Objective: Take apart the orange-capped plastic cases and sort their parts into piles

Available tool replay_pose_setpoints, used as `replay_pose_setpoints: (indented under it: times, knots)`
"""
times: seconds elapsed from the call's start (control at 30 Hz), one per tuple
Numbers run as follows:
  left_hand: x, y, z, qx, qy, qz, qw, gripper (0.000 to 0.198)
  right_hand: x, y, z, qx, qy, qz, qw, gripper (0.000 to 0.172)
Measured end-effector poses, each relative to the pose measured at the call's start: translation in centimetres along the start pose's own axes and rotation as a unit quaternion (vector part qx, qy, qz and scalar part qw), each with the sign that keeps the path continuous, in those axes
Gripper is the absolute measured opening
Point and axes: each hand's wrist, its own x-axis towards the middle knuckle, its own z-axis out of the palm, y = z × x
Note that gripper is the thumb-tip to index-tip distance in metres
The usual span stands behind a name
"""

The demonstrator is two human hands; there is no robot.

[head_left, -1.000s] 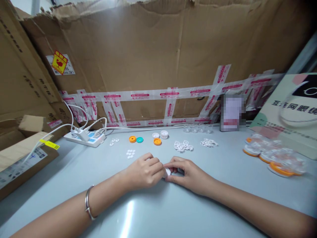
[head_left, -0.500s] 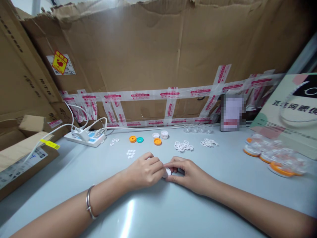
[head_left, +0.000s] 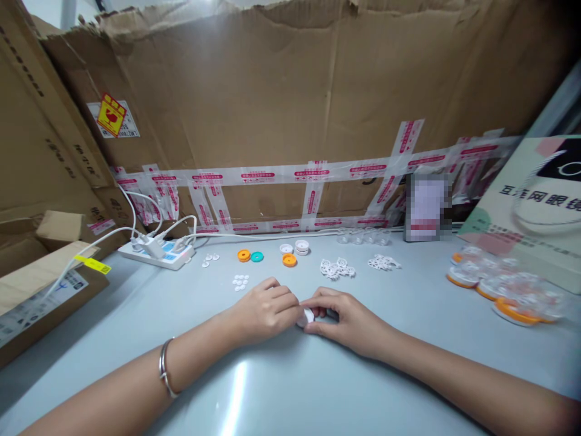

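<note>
Between my two hands, low over the grey table, is a small white round plastic piece (head_left: pixel 307 317), mostly covered by fingers. My right hand (head_left: pixel 347 318) pinches its right side between thumb and fingertips. Curled over its left side is my left hand (head_left: pixel 267 312), with its fingertips hidden behind the knuckles. Beyond the hands lie an orange ring (head_left: pixel 244 255), a teal ring (head_left: pixel 257 257), another orange ring (head_left: pixel 289 260) and white round cups (head_left: pixel 301 247). Small white discs (head_left: pixel 240 282) sit in a group behind my left hand. White openwork parts (head_left: pixel 337 269) are piled behind my right hand.
At the left stand a power strip (head_left: pixel 157 253) with white cables and an open carton (head_left: pixel 45 290). Clear domes on orange bases (head_left: pixel 503 284) crowd the right side. More clear domes (head_left: pixel 363 236) line the back, below a big cardboard sheet (head_left: pixel 290 109). A blurred upright phone-like object (head_left: pixel 426 207) leans there.
Slightly more of the white piece shows between my hands. Both hands stay in nearly the same place, and the things on the table have not moved.
</note>
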Motion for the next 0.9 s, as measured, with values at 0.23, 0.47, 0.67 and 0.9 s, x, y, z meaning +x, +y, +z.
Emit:
replay_pose_setpoints:
  times: [0.23, 0.47, 0.67, 0.9]
  knots:
    - [0.0, 0.2, 0.49, -0.01, 0.011, -0.024, 1.0, 0.019, -0.06, -0.01, 0.06, 0.002, 0.006, 0.002, 1.0, 0.023]
    - [0.29, 0.51, 0.24, -0.213, -0.009, -0.197, 0.957, 0.011, -0.01, -0.03, 0.03, 0.007, 0.004, 0.005, 1.0, 0.024]
    - [0.45, 0.03, 0.2, -0.417, -0.047, -0.377, 0.826, 0.015, -0.04, 0.1, 0.02, 0.005, 0.003, 0.009, 1.0, 0.024]
    - [0.45, -0.18, 0.02, -0.486, -0.045, -0.437, 0.756, 0.017, 0.0, 0.04, -0.03, 0.007, 0.004, 0.013, 1.0, 0.027]
